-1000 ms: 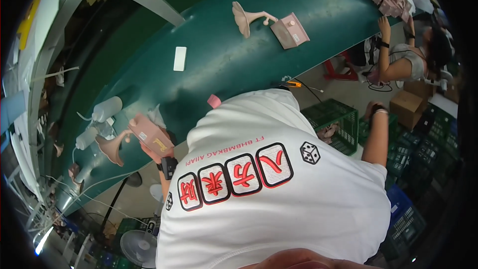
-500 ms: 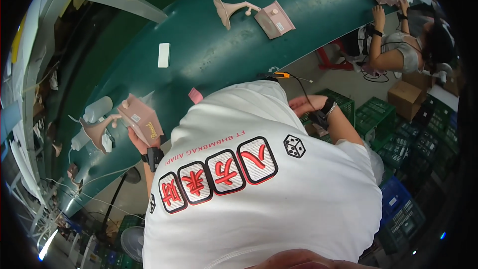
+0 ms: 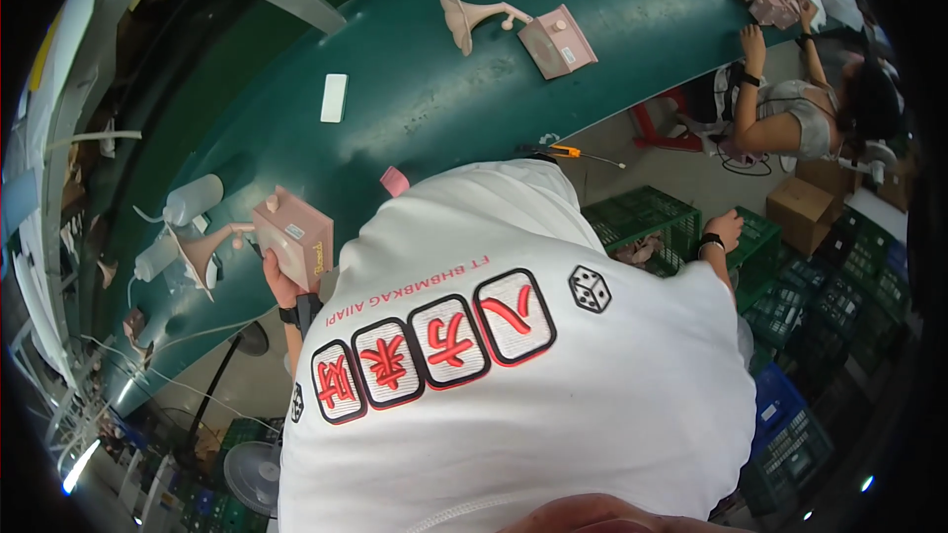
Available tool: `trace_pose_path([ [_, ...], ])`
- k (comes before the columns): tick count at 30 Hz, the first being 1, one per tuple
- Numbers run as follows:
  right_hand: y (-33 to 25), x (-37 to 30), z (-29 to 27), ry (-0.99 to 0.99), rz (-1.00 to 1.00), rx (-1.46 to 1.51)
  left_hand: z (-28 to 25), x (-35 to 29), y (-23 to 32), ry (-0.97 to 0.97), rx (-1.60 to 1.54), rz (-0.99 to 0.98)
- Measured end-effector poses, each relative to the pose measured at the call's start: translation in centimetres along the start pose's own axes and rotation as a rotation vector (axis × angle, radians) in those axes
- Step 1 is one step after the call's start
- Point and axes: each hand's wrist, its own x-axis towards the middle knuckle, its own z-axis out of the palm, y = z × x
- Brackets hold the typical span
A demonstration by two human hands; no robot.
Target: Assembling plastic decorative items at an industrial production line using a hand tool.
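My left hand (image 3: 282,278) is closed around the lower side of a pink toy gramophone (image 3: 302,235), a box with a knob and gold lettering. Its flared horn (image 3: 197,259) points left over the table. On my right, my right hand (image 3: 725,227) hangs away from my body over a green plastic crate (image 3: 755,249). Its fingers are loosely bent and nothing shows in them; whether they touch the crate cannot be told. A second pink gramophone (image 3: 558,43) lies farther along the green table (image 3: 415,99).
A white rectangular block (image 3: 335,98), a pink scrap (image 3: 394,181) and plastic bottles (image 3: 194,199) lie on the table. An orange-handled tool (image 3: 563,151) sits at its edge. Another green crate (image 3: 647,212) holds pink pieces. A co-worker (image 3: 790,109) handles pink parts at far right.
My right hand has swung right, from beside my shirt to over the crate. The dark cord no longer shows beside it. My left hand still holds the gramophone, which has turned slightly.
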Motion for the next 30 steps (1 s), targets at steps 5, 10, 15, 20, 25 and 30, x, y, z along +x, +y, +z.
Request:
trace_pose_path([
  [5,-11.4,-7.6,1.2,0.019,-0.839,0.582,-2.1,0.1,2.2,-0.003,0.003,0.022],
  [10,-19.2,-12.4,12.6,-0.721,-0.958,1.168,2.6,-4.3,2.0,0.032,-0.017,-0.024],
  [15,-21.3,-5.3,15.6,-1.239,-0.945,1.015,2.0,-6.4,4.6,-0.188,-0.218,-0.047],
  [20,-22.0,-19.7,5.4,-1.146,-1.054,1.069,1.2,-10.9,8.3,-0.149,-0.199,0.044],
  [25,-17.9,-24.7,1.8,-0.803,-1.09,1.109,-6.3,-12.8,10.6,-0.026,-0.29,0.217],
  [30,-20.2,-38.3,0.6,-0.454,-1.014,1.224,-17.0,-13.6,19.6,0.019,-0.384,0.337],
])
